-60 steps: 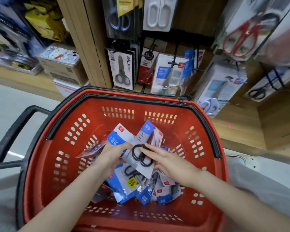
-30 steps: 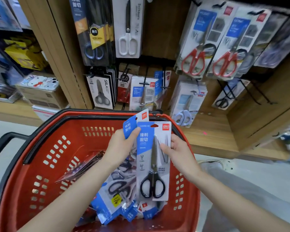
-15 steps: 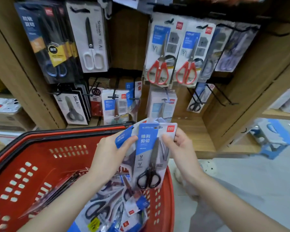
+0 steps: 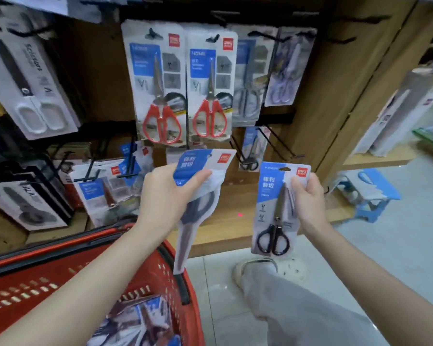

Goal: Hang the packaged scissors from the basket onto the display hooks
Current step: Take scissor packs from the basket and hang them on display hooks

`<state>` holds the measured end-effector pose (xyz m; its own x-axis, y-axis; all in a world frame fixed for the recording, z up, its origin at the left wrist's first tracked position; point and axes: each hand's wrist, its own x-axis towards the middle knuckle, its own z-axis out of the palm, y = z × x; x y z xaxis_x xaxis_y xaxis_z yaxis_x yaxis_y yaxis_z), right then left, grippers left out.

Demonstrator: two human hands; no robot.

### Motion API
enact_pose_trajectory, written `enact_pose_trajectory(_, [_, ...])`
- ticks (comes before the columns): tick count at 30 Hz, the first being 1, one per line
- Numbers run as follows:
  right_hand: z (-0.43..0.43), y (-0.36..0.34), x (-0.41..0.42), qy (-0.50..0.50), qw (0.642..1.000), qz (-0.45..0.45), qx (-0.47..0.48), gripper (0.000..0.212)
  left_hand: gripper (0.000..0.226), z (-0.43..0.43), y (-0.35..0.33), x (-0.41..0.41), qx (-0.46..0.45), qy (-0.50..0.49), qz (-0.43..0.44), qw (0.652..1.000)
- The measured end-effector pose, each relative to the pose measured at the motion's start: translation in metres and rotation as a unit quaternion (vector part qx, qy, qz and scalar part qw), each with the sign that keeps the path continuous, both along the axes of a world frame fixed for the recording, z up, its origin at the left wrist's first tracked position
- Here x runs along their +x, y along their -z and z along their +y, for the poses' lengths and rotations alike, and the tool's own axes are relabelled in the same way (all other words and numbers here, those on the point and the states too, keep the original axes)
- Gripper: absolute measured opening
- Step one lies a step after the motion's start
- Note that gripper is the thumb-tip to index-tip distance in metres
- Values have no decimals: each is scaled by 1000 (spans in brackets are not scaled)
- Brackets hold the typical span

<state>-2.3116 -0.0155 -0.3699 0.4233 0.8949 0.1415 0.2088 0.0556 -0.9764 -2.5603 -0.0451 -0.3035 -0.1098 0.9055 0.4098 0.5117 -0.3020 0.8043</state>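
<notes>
My right hand (image 4: 308,201) grips one packaged pair of black-handled scissors (image 4: 275,211) by its right edge, held upright in front of the wooden shelf. My left hand (image 4: 165,196) grips a bundle of similar blue-and-white scissor packs (image 4: 198,186), which hangs down past the basket's rim. The red basket (image 4: 60,270) is at the lower left with several more packs (image 4: 140,323) inside. An empty black display hook (image 4: 280,142) juts out of the display just above the right-hand pack.
Red-handled scissor packs (image 4: 160,96) hang on upper hooks, with grey and purple ones to their right. White-handled scissors (image 4: 33,91) hang at the left. A blue step stool (image 4: 368,193) stands on the tiled floor at right. My leg and shoe (image 4: 268,270) are below.
Both hands rose out of the basket and moved apart. The right hand now holds one pack alone, off to the right; the left keeps the rest. The view swung up toward the hooks.
</notes>
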Motion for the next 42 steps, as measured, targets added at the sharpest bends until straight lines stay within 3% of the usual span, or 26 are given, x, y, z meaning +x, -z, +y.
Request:
enact_pose_trajectory(5, [46,46,35,17,995,-3,-98,6,12,29,12,33,-23,24,2,999])
enact_pose_trajectory(8, [76,54,45,49,992,-4,-113,8,27,44,14,46,-23,27,-17,999])
enact_pose_trajectory(17, [131,73,61,80,993,-5,-86,10,21,78,44,67,-55,44,-41,997])
enact_pose_trajectory(22, [156,75,68,46,995,8,-87,13,21,80,60,69,-84,55,-35,994])
enact_pose_trajectory(27, [185,65,66,18,992,110,-54,19,20,85,69,68,-96,62,-31,993])
enact_pose_trajectory(29, [198,65,69,26,994,84,-62,9,21,87,71,67,-101,67,-31,992])
enact_pose_trajectory(36, [217,67,75,22,994,52,-90,26,20,94,77,67,-118,79,-47,989])
enact_pose_trajectory(42, [204,71,80,27,992,-21,-119,10,17,89,75,68,-135,74,-58,986])
